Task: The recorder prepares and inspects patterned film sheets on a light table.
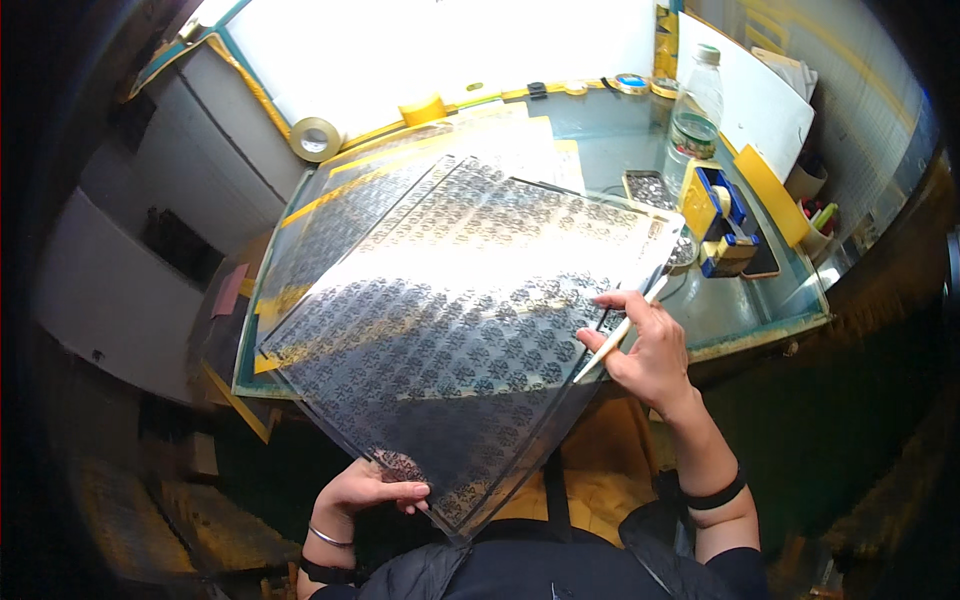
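Note:
A large clear film sheet (430, 330), printed with rows of dark floral motifs, is held tilted in front of me, its far part over the glass-topped table (590, 125). My left hand (375, 487) grips its lower-left edge, thumb on top and fingers partly seen through the film. At the right edge of the sheet, my right hand (645, 345) has a slim white pen-like tool (607, 350) in its fingers, pointing down and left. The thumb and forefinger are by the film's edge; I cannot tell how firmly they pinch it.
More printed sheets (345, 210) lie beneath. On the right stand a plastic bottle (697, 105), a blue tape dispenser (728, 245), small metal trays (650, 188) and a pen cup (818, 225). A tape roll (315, 139) sits at the far left, by a bright white panel (450, 45).

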A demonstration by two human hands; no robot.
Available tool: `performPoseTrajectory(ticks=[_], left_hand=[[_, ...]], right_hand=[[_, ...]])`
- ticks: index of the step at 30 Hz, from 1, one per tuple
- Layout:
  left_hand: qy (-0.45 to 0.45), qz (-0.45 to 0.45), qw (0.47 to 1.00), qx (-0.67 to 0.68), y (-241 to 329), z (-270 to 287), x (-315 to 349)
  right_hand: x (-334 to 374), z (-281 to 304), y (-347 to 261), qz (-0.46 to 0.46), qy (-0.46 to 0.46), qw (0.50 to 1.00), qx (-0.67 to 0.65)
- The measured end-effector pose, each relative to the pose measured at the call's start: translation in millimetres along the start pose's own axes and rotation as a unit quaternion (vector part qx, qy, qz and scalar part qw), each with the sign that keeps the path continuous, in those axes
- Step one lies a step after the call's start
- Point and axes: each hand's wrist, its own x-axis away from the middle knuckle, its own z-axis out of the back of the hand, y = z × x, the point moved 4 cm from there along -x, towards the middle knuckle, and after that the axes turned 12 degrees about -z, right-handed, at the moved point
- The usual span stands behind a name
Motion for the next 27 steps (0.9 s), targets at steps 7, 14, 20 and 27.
performPoseTrajectory(ticks=[7, 14, 20, 27], left_hand=[[-0.018, -0.116, 0.993, -0.018, 0.6, 19.9, -0.6], [0.287, -0.260, 0.897, 0.212, 20.2, 139.8, 12.8], [0.259, -0.175, 0.949, 0.034, 68.5, 162.4, -2.9], [0.008, -0.089, 0.978, -0.186, 98.5, 124.3, -47.7]], right_hand=[[3.1, -21.3, -6.5, -0.018, -0.078, 0.994, -0.069], [-11.9, -18.1, 9.9, -0.069, -0.138, 0.970, -0.189], [-9.9, -15.8, 7.9, -0.070, -0.154, 0.969, -0.180], [-9.6, -17.0, 9.7, -0.035, -0.145, 0.976, -0.159]])
